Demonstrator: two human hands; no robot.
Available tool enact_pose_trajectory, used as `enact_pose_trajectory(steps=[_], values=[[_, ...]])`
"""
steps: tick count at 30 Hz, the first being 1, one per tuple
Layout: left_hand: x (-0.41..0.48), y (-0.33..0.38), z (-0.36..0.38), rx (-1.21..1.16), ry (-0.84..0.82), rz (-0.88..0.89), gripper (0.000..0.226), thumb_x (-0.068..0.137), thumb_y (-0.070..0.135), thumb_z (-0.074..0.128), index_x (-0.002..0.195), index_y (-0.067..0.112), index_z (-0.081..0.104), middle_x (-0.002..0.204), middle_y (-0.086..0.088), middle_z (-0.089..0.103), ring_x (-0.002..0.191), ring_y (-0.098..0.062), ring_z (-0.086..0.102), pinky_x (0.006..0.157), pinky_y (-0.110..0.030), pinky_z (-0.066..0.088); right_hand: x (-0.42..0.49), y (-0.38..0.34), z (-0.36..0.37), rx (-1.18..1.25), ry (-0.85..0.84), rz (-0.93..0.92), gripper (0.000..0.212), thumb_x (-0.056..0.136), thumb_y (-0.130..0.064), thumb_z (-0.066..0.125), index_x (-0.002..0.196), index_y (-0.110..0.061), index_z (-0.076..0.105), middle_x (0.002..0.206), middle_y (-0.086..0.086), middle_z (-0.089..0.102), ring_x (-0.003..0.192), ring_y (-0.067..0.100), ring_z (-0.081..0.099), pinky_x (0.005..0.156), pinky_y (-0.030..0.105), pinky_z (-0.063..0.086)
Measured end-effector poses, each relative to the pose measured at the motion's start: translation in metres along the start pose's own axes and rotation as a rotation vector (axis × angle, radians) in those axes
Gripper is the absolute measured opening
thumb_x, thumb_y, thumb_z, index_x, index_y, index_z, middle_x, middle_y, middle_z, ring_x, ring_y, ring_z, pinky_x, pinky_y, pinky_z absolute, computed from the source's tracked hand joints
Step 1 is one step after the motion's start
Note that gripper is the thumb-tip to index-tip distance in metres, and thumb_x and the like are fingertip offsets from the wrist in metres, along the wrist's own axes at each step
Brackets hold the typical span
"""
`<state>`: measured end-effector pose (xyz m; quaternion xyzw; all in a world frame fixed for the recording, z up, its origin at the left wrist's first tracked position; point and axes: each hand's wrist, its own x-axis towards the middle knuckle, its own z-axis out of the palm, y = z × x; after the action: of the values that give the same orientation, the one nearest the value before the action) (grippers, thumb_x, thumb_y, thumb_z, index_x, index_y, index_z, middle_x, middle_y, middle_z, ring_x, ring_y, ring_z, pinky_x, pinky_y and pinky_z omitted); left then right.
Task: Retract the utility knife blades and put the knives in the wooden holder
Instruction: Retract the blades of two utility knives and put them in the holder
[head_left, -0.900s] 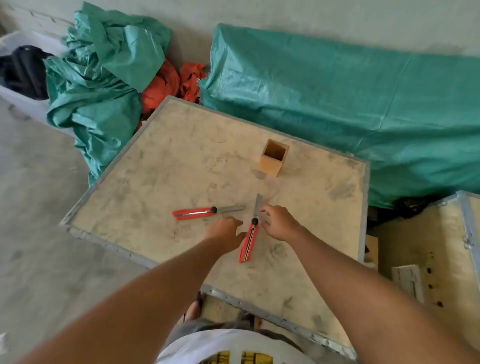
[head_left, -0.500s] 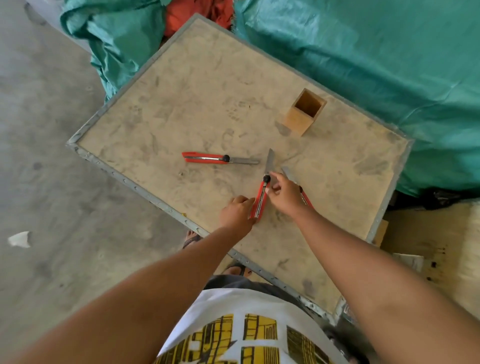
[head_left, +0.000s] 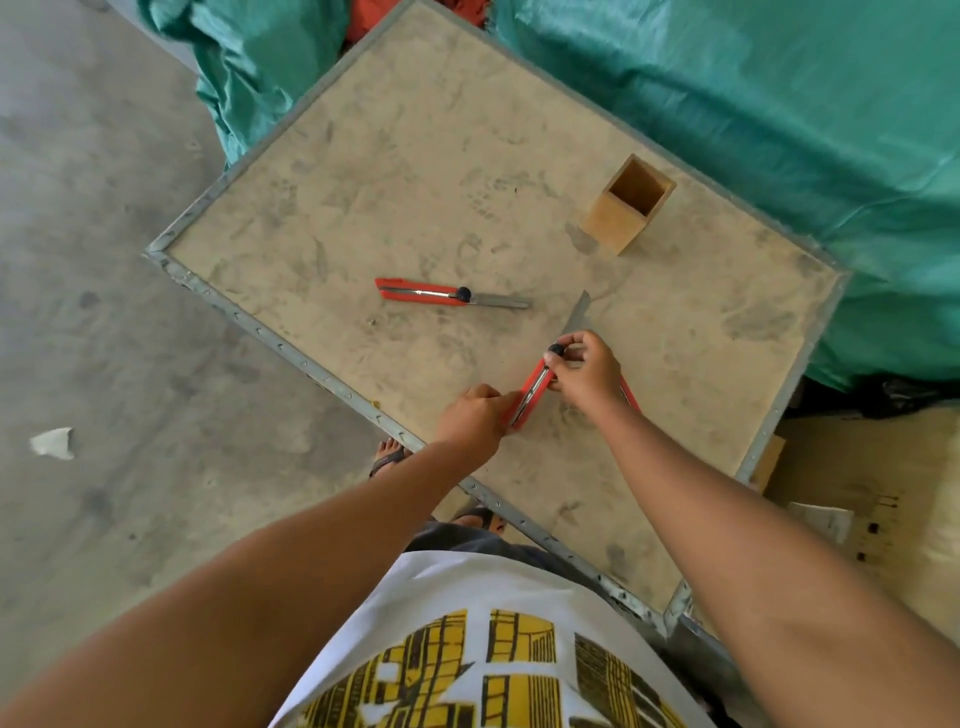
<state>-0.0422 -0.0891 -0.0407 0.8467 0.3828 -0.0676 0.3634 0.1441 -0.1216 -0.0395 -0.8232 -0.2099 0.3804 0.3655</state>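
A red utility knife (head_left: 535, 387) with its blade out is held over the table. My left hand (head_left: 475, 415) grips its rear end and my right hand (head_left: 587, 371) pinches the black slider near the blade. A second red knife (head_left: 423, 292) lies to the left, blade extended toward the right. A third red knife (head_left: 628, 393) lies mostly hidden under my right wrist. The empty square wooden holder (head_left: 618, 221) stands upright at the table's far right.
The dusty table (head_left: 415, 156) has a metal rim. Green tarpaulin (head_left: 753, 93) lies bunched behind it and to the right. Bare concrete floor (head_left: 93, 312) is on the left, with a white scrap (head_left: 52, 443). A wooden crate (head_left: 857, 493) sits lower right.
The camera has tilted down and moved closer. Both hands have lifted the knife slightly and closed on it; my right fingers now pinch the slider.
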Motion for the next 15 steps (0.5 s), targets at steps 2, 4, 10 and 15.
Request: enact_pose_trajectory(steps=[2,4,10,15], values=[[0.001,-0.001,-0.009,-0.081,-0.041,0.025,0.055,0.095,0.015,0.061,0.144,0.031,0.043,0.115,-0.005,0.060,0.102,-0.025,0.059,0.086,-0.034,0.053,-0.005,-0.007,-0.007,0.062,0.021,-0.008,0.015,0.090,-0.011,0.076,0.097,-0.015,0.064,0.104,0.012,0.072,0.089,0.027,0.077,0.060,0.029,0.065],[0.003,0.000,-0.023,-0.147,-0.061,0.091,0.057,0.092,0.012,0.065,0.143,0.025,0.046,0.112,-0.006,0.063,0.100,-0.024,0.061,0.087,-0.033,0.052,-0.007,-0.017,-0.015,0.127,0.026,-0.024,0.015,0.089,-0.009,0.077,0.097,-0.012,0.066,0.104,0.016,0.074,0.089,0.030,0.078,0.065,0.035,0.066],[0.008,-0.001,-0.072,-0.264,-0.039,0.240,0.062,0.080,0.006,0.078,0.137,0.016,0.054,0.111,-0.003,0.064,0.090,-0.014,0.062,0.081,-0.016,0.047,-0.026,-0.059,-0.032,0.309,0.042,-0.069,0.020,0.090,-0.009,0.076,0.108,-0.002,0.070,0.108,0.019,0.074,0.094,0.029,0.078,0.077,0.045,0.067],[0.009,-0.006,-0.110,-0.395,-0.071,0.186,0.058,0.082,0.005,0.076,0.134,0.023,0.058,0.108,0.010,0.064,0.092,-0.007,0.066,0.076,-0.002,0.042,-0.057,-0.083,-0.031,0.283,-0.081,-0.099,0.017,0.096,-0.010,0.070,0.112,-0.008,0.074,0.108,0.014,0.077,0.092,0.025,0.080,0.068,0.035,0.067]])
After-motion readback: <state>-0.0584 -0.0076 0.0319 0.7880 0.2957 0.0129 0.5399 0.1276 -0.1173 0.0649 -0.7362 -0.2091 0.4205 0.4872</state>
